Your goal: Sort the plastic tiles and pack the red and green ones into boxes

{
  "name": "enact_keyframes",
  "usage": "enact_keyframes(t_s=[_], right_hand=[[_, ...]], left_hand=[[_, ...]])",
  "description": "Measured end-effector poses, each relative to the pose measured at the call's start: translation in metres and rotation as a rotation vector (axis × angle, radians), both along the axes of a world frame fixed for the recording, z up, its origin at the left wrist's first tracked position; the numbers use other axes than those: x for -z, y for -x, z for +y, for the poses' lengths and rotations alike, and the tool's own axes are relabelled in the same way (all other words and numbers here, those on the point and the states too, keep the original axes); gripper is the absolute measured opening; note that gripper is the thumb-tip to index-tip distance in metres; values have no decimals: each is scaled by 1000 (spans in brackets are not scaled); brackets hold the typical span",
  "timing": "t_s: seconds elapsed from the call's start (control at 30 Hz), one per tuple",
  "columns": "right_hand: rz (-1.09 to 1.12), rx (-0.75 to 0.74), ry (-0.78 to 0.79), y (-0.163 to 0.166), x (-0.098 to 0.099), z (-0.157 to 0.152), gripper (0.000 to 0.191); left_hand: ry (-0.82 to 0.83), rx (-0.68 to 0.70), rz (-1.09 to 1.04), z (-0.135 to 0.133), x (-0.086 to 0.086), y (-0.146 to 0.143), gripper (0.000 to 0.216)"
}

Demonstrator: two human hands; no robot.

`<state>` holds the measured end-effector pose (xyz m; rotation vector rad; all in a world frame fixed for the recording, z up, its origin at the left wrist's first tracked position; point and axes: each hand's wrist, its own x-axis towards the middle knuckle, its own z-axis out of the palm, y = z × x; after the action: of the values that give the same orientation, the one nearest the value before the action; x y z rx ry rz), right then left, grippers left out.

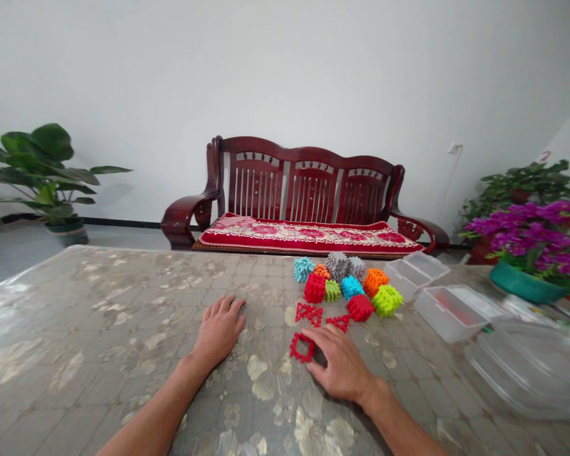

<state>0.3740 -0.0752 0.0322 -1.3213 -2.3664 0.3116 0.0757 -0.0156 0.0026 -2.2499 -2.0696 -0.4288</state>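
My left hand [218, 328] lies palm down on the tablecloth [147, 354], fingers stretched and holding nothing. Thumb and fingers of my right hand [339, 361] grip the right edge of a red toothed building piece [293, 350] with a big hole in its middle. Just beyond that hand lie red triangular pieces [308, 313], and a further red triangle [341, 323] is partly hidden by my fingers. Behind them are several stacks of interlocking pieces: red [315, 288], blue [351, 287], orange [375, 282], lime green [388, 300] and grey [338, 266].
To the right stand clear plastic boxes [449, 329], one with something reddish inside, and clear lids or tubs [527, 373]. A teal pot [527, 285] with purple flowers is at the far right. Beyond the table is a wooden bench [308, 183]; a potted plant [52, 171] stands left.
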Motion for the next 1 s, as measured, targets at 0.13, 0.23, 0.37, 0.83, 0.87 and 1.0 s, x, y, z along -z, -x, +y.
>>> enact_keyframes(t_s=[0.13, 0.23, 0.37, 0.83, 0.87, 1.0], right_hand=[[-19, 10, 16, 0, -1, -2, 53], [-23, 36, 17, 3, -2, -4, 53], [40, 80, -7, 2, -6, -2, 54], [160, 815, -155, -96, -14, 44, 58], [141, 829, -147, -97, -14, 44, 58], [83, 843, -149, -97, -14, 44, 56]], left_hand=[[-8, 4, -15, 1, 1, 1, 40], [-4, -1, -5, 0, 0, 0, 41], [6, -2, 12, 0, -1, 0, 41], [-2, -11, 14, 1, 0, -1, 41], [2, -11, 23, 1, 0, -1, 41], [14, -5, 35, 0, -2, -1, 41]])
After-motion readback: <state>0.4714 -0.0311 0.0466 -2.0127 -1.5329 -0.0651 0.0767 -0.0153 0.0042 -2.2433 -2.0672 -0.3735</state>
